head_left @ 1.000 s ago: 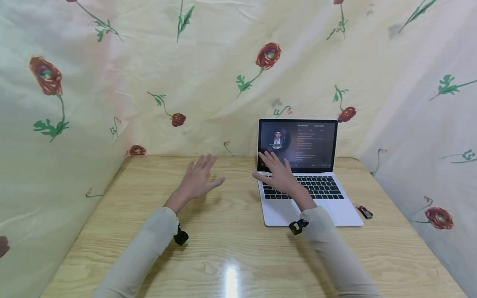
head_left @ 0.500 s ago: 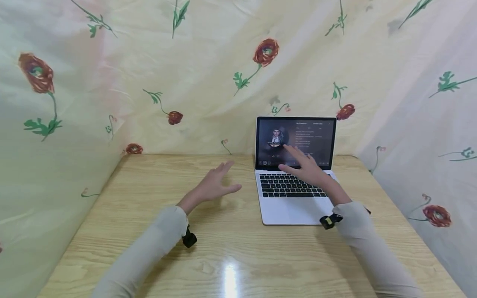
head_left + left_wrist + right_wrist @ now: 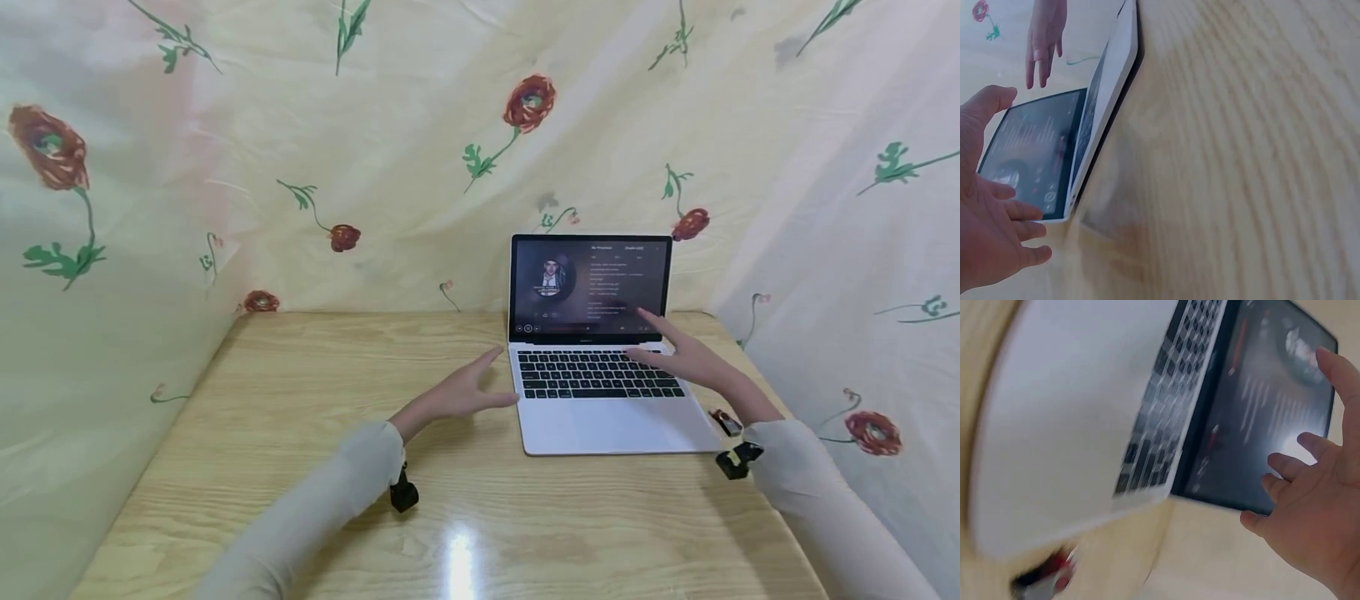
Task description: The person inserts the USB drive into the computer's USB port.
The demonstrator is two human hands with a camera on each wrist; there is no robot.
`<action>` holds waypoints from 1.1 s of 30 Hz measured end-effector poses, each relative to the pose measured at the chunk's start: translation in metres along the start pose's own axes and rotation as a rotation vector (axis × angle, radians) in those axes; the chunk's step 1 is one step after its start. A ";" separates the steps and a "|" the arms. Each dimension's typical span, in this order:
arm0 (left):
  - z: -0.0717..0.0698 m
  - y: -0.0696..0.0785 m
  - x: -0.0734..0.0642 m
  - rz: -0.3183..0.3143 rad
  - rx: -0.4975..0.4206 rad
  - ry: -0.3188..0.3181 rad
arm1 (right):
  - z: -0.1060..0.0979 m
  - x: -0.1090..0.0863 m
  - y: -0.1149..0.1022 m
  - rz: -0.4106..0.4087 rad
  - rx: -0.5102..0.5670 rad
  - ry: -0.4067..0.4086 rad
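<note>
An opened silver laptop (image 3: 615, 425) stands on the wooden table, its lit screen (image 3: 622, 283) showing a round picture and lines of text. My left hand (image 3: 461, 393) is at the laptop's left edge, thumb and fingers spread with nothing between them. In the left wrist view its fingers (image 3: 1025, 231) overlap the lower corner of the screen. On the other side, my right hand (image 3: 690, 360) hovers over the right end of the keyboard (image 3: 592, 373), fingers extended. The right wrist view shows that palm (image 3: 1316, 531) empty, in front of the screen.
A small red and black USB stick (image 3: 725, 422) lies on the table right of the laptop, close to my right wrist. Flower-printed cloth (image 3: 405, 150) hangs behind the wooden table (image 3: 315, 367) and along both sides.
My right hand has moved right across the laptop, from the left of its screen to its right side. My left hand has moved right, up to the laptop's left edge.
</note>
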State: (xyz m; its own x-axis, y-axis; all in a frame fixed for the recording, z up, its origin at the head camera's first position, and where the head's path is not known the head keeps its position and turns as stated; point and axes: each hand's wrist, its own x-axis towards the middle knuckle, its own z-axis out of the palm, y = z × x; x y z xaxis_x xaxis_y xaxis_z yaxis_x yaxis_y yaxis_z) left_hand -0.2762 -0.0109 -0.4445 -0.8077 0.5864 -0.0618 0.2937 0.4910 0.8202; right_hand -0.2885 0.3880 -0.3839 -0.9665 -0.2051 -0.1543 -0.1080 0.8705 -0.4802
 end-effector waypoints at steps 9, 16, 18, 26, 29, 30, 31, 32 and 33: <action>0.021 0.000 0.012 -0.028 -0.051 -0.034 | -0.004 -0.018 0.043 0.022 -0.011 -0.062; 0.034 -0.001 0.021 -0.066 -0.034 -0.032 | -0.003 -0.026 0.063 0.050 -0.039 -0.094; 0.037 -0.002 0.023 -0.076 -0.015 -0.038 | -0.002 -0.028 0.067 0.056 -0.035 -0.109; 0.043 -0.003 0.026 -0.086 0.049 -0.051 | 0.001 -0.031 0.076 0.055 -0.036 -0.139; 0.043 -0.001 0.028 -0.091 0.062 -0.050 | 0.001 -0.031 0.078 0.048 -0.029 -0.148; 0.043 -0.001 0.029 -0.093 0.066 -0.051 | 0.002 -0.031 0.079 0.047 -0.028 -0.152; 0.043 0.000 0.029 -0.096 0.069 -0.052 | 0.002 -0.031 0.081 0.044 -0.024 -0.157; 0.043 0.001 0.029 -0.097 0.072 -0.053 | 0.003 -0.031 0.082 0.043 -0.021 -0.160; 0.043 0.001 0.029 -0.099 0.077 -0.055 | 0.004 -0.030 0.083 0.041 -0.020 -0.163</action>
State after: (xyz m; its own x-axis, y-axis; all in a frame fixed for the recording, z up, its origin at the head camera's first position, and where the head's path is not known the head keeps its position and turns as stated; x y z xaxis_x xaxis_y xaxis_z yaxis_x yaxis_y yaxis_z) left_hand -0.2777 0.0346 -0.4695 -0.8063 0.5657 -0.1729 0.2540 0.5950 0.7625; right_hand -0.2673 0.4648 -0.4224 -0.9200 -0.2370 -0.3121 -0.0751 0.8883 -0.4531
